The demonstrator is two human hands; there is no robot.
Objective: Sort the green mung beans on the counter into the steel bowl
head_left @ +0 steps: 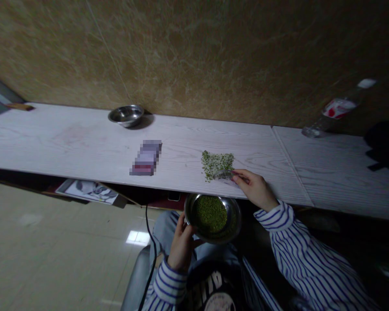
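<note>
My left hand (181,243) grips the left rim of a shiny metal bowl (235,221), held just below the table's front edge, over my lap. Small green mung beans (211,214) cover much of the bowl's bottom. More loose mung beans (216,161) lie scattered in a rough square patch on the table above the bowl. At the lower right of that patch, my right hand (255,188) pinches a thin, see-through piece (224,174), which looks like clear plastic. Its exact shape is hard to make out.
Left of the beans lies a blurred-out flat item (146,158). A second metal bowl (127,115) stands near the wall. At the right are a clear bottle (339,108) and a dark object (384,144). A cable (151,242) hangs by my left leg, near an open drawer (89,191).
</note>
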